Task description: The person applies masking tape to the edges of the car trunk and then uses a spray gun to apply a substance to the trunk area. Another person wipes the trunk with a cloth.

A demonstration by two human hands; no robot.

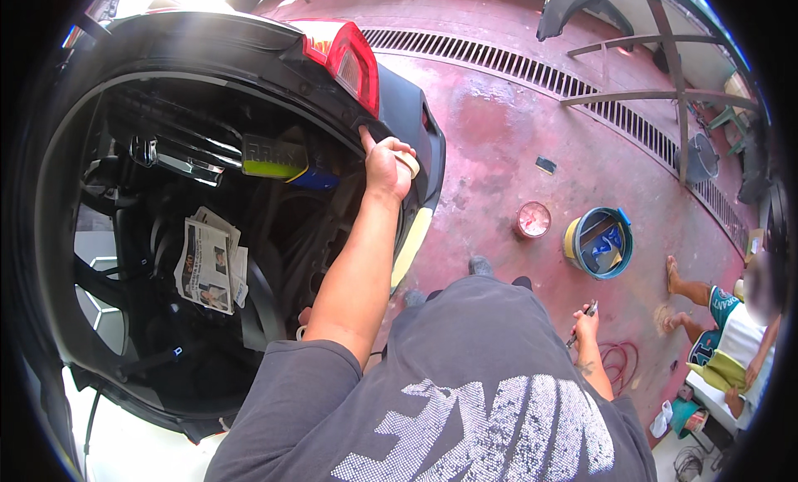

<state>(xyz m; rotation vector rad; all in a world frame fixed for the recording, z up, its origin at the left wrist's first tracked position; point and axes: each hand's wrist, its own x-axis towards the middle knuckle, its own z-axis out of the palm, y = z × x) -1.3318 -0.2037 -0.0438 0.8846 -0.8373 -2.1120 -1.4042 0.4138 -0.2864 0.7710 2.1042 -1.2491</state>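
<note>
My left hand (387, 170) reaches out to the rear corner of a dark car (405, 124). Its outstretched finger touches the panel edge just under the red tail light (353, 66). Against its palm the same hand keeps a roll of pale masking tape (409, 163). Yellowish tape (411, 247) runs along the bumper edge below. Low at my other side, my right hand (586, 324) is closed around a slim dark tool (591, 308) whose kind I cannot make out. Left of my left arm gapes the car's boot, with newspapers (206, 266) inside.
On the reddish floor stand a blue-rimmed bucket (625, 262) and a tub of pinkish stuff (533, 220). A drain grate (499, 64) crosses behind, near a metal stand (669, 58) and a grey bucket (701, 159). A person (731, 324) sits at right; a red hose (619, 361) lies nearby.
</note>
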